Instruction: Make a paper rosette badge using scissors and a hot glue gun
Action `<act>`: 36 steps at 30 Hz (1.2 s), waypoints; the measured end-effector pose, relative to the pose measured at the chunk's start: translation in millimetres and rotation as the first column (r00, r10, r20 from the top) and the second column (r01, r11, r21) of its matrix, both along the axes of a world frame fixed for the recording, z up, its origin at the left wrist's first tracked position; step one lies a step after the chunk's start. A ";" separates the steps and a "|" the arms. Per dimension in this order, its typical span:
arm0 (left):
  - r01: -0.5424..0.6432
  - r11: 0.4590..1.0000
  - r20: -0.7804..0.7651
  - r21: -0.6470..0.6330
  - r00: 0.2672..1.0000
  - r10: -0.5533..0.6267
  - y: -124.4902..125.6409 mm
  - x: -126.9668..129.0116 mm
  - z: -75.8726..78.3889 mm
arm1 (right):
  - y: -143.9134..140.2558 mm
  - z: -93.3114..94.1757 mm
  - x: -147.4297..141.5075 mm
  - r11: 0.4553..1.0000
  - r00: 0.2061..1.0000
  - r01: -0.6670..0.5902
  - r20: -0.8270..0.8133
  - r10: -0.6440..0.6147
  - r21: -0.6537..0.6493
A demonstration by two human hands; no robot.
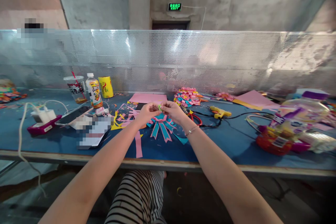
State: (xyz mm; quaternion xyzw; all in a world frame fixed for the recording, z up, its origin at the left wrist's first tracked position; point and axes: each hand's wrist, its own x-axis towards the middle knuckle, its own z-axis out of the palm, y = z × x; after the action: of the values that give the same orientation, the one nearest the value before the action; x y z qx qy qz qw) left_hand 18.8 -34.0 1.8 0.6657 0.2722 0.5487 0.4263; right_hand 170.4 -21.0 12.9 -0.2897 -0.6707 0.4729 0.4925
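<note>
Both my hands meet above the middle of the blue table [223, 136]. My left hand [147, 111] and my right hand [172, 109] pinch a small green paper piece [159, 106] between their fingertips. Right under them lies a blue and pink paper rosette [162, 126] with ribbon tails. A long pink paper strip [138, 145] lies near the table's front edge. My right wrist wears a thin bracelet [191, 131].
A yellow glue gun [220, 112] and red scissors [195, 118] lie to the right. Finished paper flowers [187, 97] and pink sheets [148, 98] lie behind. At left stand a bottle [93, 91], a cup [75, 89], a yellow roll [105, 86] and chargers [43, 120]. Plastic packaging [294, 126] is at right. A perforated metal screen [168, 59] backs the table.
</note>
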 end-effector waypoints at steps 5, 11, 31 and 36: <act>0.182 0.962 0.331 -0.201 0.938 -0.108 -0.4 3.4 -1.2 | 1.3 2.0 2.3 0.998 0.999 0.028 -0.044 -0.025 0.054; 0.355 0.876 0.380 -0.328 0.898 -0.222 -2.0 -0.6 0.9 | -1.3 2.0 2.0 0.997 0.994 -0.075 -0.078 0.077 0.028; -0.073 0.991 0.174 -0.112 0.981 0.092 3.7 2.5 -3.5 | 0.9 -4.0 -2.6 0.998 0.998 0.065 0.017 -0.065 0.006; -0.119 0.984 0.110 -0.133 0.985 0.134 4.2 1.7 -2.1 | 6.3 -5.2 -0.5 0.988 0.990 0.121 0.060 -0.127 0.092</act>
State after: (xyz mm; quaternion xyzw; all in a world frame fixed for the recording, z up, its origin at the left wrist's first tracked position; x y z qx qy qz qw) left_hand 20.5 -29.7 -0.4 0.5851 0.3224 0.5948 0.4472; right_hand 169.9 -14.6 7.7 -0.3243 -0.6874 0.4015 0.5110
